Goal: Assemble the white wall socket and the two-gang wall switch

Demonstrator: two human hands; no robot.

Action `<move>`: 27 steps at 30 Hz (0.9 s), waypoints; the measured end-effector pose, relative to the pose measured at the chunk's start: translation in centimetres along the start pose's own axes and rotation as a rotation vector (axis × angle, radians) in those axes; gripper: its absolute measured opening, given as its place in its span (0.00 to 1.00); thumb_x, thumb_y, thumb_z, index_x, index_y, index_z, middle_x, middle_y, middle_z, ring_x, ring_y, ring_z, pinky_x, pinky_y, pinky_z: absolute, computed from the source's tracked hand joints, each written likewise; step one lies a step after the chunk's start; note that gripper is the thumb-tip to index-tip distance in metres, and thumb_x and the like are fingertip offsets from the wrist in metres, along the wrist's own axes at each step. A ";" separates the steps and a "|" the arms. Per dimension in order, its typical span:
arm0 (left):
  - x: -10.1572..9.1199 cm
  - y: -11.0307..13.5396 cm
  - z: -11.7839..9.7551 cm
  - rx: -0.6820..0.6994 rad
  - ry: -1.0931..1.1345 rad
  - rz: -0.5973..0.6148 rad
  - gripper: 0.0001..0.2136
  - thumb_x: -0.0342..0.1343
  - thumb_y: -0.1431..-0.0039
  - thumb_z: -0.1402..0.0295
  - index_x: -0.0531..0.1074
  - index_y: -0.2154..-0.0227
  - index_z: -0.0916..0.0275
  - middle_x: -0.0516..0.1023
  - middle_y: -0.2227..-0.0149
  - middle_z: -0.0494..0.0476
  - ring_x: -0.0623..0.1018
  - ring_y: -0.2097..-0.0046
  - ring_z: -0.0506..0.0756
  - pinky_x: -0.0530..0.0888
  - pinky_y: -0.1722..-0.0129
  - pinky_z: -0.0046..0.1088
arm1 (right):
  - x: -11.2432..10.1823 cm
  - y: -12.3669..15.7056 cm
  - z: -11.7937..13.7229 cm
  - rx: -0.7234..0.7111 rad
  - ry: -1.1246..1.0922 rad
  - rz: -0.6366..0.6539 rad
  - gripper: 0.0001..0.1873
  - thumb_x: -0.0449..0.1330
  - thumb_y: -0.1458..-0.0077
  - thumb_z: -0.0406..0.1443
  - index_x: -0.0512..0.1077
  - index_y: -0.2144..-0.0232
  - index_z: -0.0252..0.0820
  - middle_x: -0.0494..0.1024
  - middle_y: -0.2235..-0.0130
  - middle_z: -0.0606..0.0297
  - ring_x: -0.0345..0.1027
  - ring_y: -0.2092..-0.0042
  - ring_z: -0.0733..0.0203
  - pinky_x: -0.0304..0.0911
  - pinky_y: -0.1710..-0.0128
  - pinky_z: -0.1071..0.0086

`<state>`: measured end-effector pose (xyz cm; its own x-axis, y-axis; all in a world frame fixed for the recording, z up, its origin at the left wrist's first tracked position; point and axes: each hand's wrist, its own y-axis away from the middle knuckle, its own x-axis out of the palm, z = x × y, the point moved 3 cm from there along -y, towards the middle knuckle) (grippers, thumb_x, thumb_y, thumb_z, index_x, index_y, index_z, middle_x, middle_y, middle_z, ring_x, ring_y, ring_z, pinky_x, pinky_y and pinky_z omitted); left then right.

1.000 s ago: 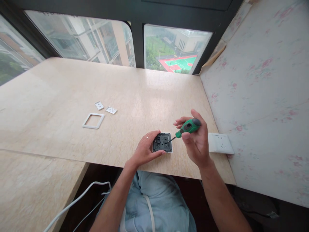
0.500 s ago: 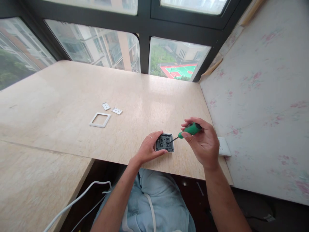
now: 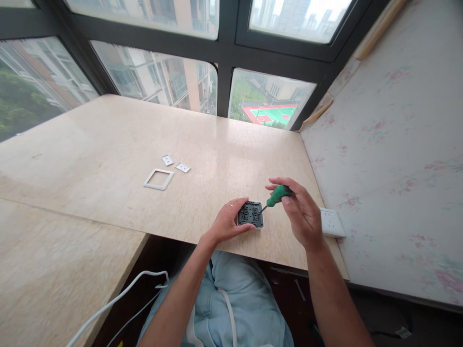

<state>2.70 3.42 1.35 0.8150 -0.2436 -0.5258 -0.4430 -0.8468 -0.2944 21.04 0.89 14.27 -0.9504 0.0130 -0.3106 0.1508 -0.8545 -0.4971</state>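
My left hand (image 3: 228, 220) grips a wall switch (image 3: 250, 215) by its left side, thumb along the near edge and fingers at the far edge. The switch has a black inner face and a white rim, and it rests near the front edge of the stone counter. A green-handled screwdriver (image 3: 279, 195) is held in my right hand (image 3: 302, 212), tilted, its tip at the right part of the switch's black face. Farther left lie a white square frame (image 3: 170, 179) and two small white rocker covers, one (image 3: 167, 160) beside the other (image 3: 183, 167).
The beige stone counter (image 3: 108, 144) runs to dark-framed windows (image 3: 224, 58). A white wall socket (image 3: 332, 222) sits at the flowered wall (image 3: 390, 168) on the right. A white cable (image 3: 119, 294) hangs below the counter's front edge at left.
The screwdriver handle stands somewhat steeper, and my right hand has turned around it. My view has shifted slightly. The left hand keeps its grip on the switch.
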 end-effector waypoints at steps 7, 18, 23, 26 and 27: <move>0.0 0.0 0.1 -0.011 -0.006 0.002 0.37 0.65 0.44 0.51 0.60 0.35 0.56 0.69 0.36 0.66 0.70 0.36 0.67 0.67 0.37 0.52 | -0.2 -1.0 -0.3 -0.144 0.332 -0.163 0.21 0.68 0.43 0.36 0.71 0.48 0.52 0.73 0.56 0.63 0.72 0.57 0.57 0.72 0.58 0.60; 0.1 0.0 0.4 0.002 -0.005 0.003 0.38 0.65 0.44 0.51 0.60 0.35 0.58 0.69 0.36 0.67 0.70 0.36 0.66 0.66 0.36 0.51 | 0.7 -0.8 -0.9 -0.019 0.039 -0.168 0.23 0.62 0.38 0.32 0.65 0.43 0.55 0.73 0.47 0.62 0.76 0.52 0.56 0.75 0.53 0.57; 0.1 0.0 0.3 0.001 -0.002 0.002 0.37 0.65 0.44 0.51 0.60 0.35 0.57 0.70 0.37 0.67 0.70 0.36 0.67 0.66 0.36 0.52 | 0.1 -0.2 -0.5 0.025 -0.054 -0.147 0.17 0.58 0.34 0.35 0.71 0.45 0.55 0.74 0.46 0.63 0.75 0.50 0.57 0.76 0.54 0.59; 0.1 0.0 0.3 -0.001 -0.004 -0.003 0.37 0.65 0.44 0.52 0.59 0.34 0.56 0.69 0.36 0.67 0.70 0.36 0.67 0.66 0.36 0.52 | -0.4 0.0 0.1 0.060 -0.156 -0.026 0.20 0.51 0.31 0.37 0.68 0.40 0.56 0.68 0.36 0.62 0.67 0.38 0.51 0.74 0.46 0.53; 0.1 0.0 0.3 -0.001 -0.005 -0.003 0.37 0.65 0.44 0.52 0.59 0.34 0.55 0.69 0.36 0.66 0.70 0.36 0.67 0.66 0.36 0.52 | -0.6 0.1 0.3 0.071 -0.172 0.009 0.21 0.50 0.30 0.37 0.68 0.39 0.56 0.66 0.34 0.62 0.64 0.35 0.49 0.73 0.44 0.51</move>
<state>2.64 3.54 1.02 0.8144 -0.2388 -0.5288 -0.4402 -0.8480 -0.2951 21.52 0.64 14.65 -0.9825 -0.0786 -0.1689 0.1458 -0.8886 -0.4349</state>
